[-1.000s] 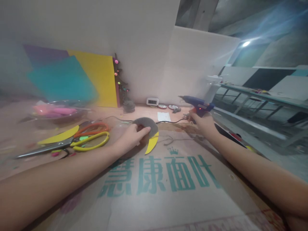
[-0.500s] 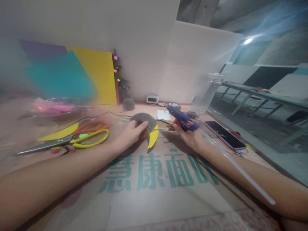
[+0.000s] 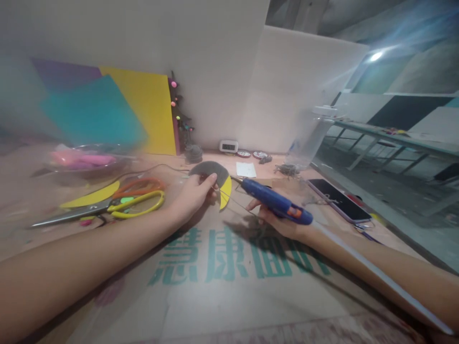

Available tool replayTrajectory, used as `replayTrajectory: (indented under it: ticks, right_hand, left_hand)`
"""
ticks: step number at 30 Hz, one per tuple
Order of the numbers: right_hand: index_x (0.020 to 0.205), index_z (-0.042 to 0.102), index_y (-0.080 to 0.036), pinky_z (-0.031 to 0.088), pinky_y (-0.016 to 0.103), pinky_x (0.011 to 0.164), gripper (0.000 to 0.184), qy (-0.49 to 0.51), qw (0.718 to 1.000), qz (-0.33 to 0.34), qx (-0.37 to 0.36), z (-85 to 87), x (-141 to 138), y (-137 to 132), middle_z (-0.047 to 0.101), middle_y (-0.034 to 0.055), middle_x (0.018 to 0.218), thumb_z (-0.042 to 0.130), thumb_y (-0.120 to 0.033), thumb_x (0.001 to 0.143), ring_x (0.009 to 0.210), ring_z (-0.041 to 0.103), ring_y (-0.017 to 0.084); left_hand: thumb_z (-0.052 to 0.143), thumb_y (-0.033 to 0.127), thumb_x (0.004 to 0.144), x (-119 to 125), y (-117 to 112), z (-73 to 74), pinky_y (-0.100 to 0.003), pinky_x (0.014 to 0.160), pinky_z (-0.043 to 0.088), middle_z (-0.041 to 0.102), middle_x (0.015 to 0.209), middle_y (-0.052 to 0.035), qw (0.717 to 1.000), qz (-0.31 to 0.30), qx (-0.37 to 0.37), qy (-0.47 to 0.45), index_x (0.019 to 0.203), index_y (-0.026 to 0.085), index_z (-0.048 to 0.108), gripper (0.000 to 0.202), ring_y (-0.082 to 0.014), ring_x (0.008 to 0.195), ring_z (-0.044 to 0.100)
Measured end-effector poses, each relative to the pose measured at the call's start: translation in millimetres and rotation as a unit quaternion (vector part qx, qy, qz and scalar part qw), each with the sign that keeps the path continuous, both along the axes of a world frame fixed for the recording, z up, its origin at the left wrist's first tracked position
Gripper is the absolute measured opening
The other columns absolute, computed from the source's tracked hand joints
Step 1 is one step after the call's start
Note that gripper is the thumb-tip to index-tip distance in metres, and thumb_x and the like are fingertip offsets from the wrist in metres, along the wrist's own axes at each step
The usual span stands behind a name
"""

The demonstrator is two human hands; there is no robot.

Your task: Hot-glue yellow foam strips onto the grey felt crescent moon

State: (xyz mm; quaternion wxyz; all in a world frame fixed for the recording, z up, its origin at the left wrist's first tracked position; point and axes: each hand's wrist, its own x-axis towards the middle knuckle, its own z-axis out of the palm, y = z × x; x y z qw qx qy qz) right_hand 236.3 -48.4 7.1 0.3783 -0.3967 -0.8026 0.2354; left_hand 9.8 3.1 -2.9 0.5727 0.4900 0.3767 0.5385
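A crescent (image 3: 225,191), dark grey on its upper curve and yellow at the lower tip, is pinched between the thumb and fingers of my left hand (image 3: 199,191). My right hand (image 3: 276,220) is closed around a blue hot glue gun (image 3: 278,200), with a long whitish glue stick (image 3: 380,277) trailing from its back. The gun's nozzle points left, close by the crescent's right edge; whether it touches I cannot tell. A thin wire or cord (image 3: 236,201) runs from the crescent to my right fingers.
Scissors (image 3: 136,205) with orange and yellow handles lie left, beside a yellow cut piece (image 3: 91,194). A bowl of pink items (image 3: 84,160) stands behind them. At the back are a small clock (image 3: 228,146) and white paper (image 3: 245,169); a phone (image 3: 340,199) lies right.
The glue gun has swung lower and leveled out, its nozzle now nearer the crescent's edge. My left hand has shifted the crescent slightly left and up.
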Motion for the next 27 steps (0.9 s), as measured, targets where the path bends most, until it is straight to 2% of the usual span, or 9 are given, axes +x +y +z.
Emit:
replayTrajectory:
  ticks: [3,6,10,15,18,21,24,27]
  right_hand:
    - [0.101,0.064,-0.024,0.056,0.035,0.076,0.023,-0.052,0.991,0.044,0.116,4.4,-0.4,-0.4,0.072,0.0050,0.094,0.066,-0.037,0.082,0.082,0.069,0.020]
    - [0.095,0.064,-0.026,0.053,0.040,0.087,0.018,-0.039,0.987,0.004,0.156,11.2,-2.5,0.9,0.071,0.0067,0.103,0.067,-0.036,0.080,0.096,0.067,0.024]
    - [0.091,0.063,-0.026,0.055,0.040,0.083,0.020,-0.009,0.993,-0.071,0.090,10.7,-3.2,5.3,0.071,0.0057,0.098,0.066,-0.041,0.079,0.091,0.067,0.025]
    - [0.096,0.063,-0.023,0.056,0.036,0.079,0.023,0.042,0.994,-0.093,0.035,-5.8,-1.2,19.0,0.072,0.0048,0.092,0.062,-0.042,0.084,0.086,0.069,0.022]
    - [0.102,0.062,-0.022,0.057,0.032,0.067,0.027,0.052,0.994,-0.091,-0.025,-10.5,-2.5,21.5,0.072,0.0054,0.093,0.062,-0.042,0.083,0.070,0.069,0.018]
    - [0.104,0.061,-0.022,0.056,0.028,0.056,0.028,0.048,0.994,-0.063,-0.075,-10.6,-3.5,17.3,0.071,0.0037,0.082,0.062,-0.040,0.083,0.057,0.065,0.015]
    - [0.099,0.064,-0.022,0.054,0.027,0.052,0.025,0.024,0.997,-0.027,-0.065,-8.7,-3.0,11.1,0.067,0.0011,0.068,0.062,-0.040,0.082,0.053,0.063,0.015]
    - [0.094,0.065,-0.021,0.053,0.027,0.054,0.022,-0.002,1.000,-0.001,-0.024,-4.4,-2.6,6.3,0.069,0.0021,0.074,0.065,-0.039,0.081,0.057,0.065,0.015]
  left_hand:
    - [0.063,0.041,0.081,-0.9,0.6,-0.3,-0.020,0.050,0.040,0.052,0.062,0.0018,0.999,0.005,0.004,0.036,0.074,0.016,0.053,0.028,-0.0079,0.052,0.048]
    - [0.061,0.044,0.081,-4.2,4.4,-3.2,-0.021,0.051,0.038,0.053,0.061,0.0017,0.993,0.020,0.045,0.105,0.073,0.017,0.055,0.029,-0.0091,0.052,0.047]
    - [0.058,0.048,0.081,-7.4,8.4,-5.0,-0.023,0.052,0.036,0.054,0.059,0.0013,0.980,0.036,0.095,0.173,0.070,0.017,0.057,0.032,-0.0115,0.053,0.047]
    - [0.056,0.048,0.083,-7.0,6.8,-3.7,-0.023,0.052,0.034,0.052,0.057,0.0030,0.980,0.015,0.095,0.172,0.070,0.018,0.055,0.034,-0.0109,0.053,0.046]
    - [0.057,0.049,0.083,-6.4,7.0,-5.5,-0.022,0.052,0.035,0.053,0.060,0.0027,0.986,0.020,0.074,0.148,0.074,0.017,0.057,0.033,-0.0100,0.055,0.047]
    - [0.060,0.051,0.081,-5.8,7.8,-7.6,-0.021,0.052,0.038,0.052,0.062,0.0028,0.992,0.023,0.038,0.115,0.074,0.018,0.056,0.034,-0.0094,0.054,0.048]
    - [0.063,0.049,0.078,-3.9,7.2,-8.1,-0.020,0.052,0.038,0.051,0.061,0.0034,0.996,0.017,0.022,0.080,0.073,0.018,0.054,0.033,-0.0086,0.053,0.048]
    - [0.063,0.047,0.078,-2.3,6.7,-8.3,-0.020,0.052,0.038,0.051,0.061,0.0032,0.998,0.017,0.022,0.063,0.073,0.017,0.054,0.031,-0.0082,0.053,0.047]
